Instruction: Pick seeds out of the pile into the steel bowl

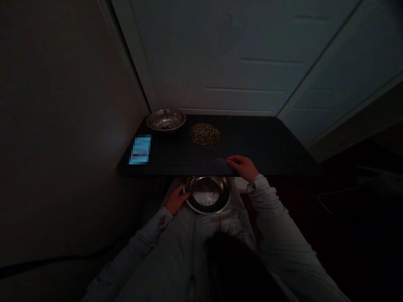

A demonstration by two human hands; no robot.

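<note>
A shiny metal bowl rests on my lap at the table's front edge, with several small dark bits inside. My left hand is closed on its left rim, thumb over the edge. Above the front of the dark table, my right hand pinches a thin, dark, flat piece; the dim light hides its exact kind. Beyond it, a loose pile of small pale and brown seeds or grains lies on the tabletop.
Another metal bowl stands at the back left of the dark table. A lit phone, its screen blurred, lies at the left edge. White panels with heart reliefs rise behind, and a wall borders the left.
</note>
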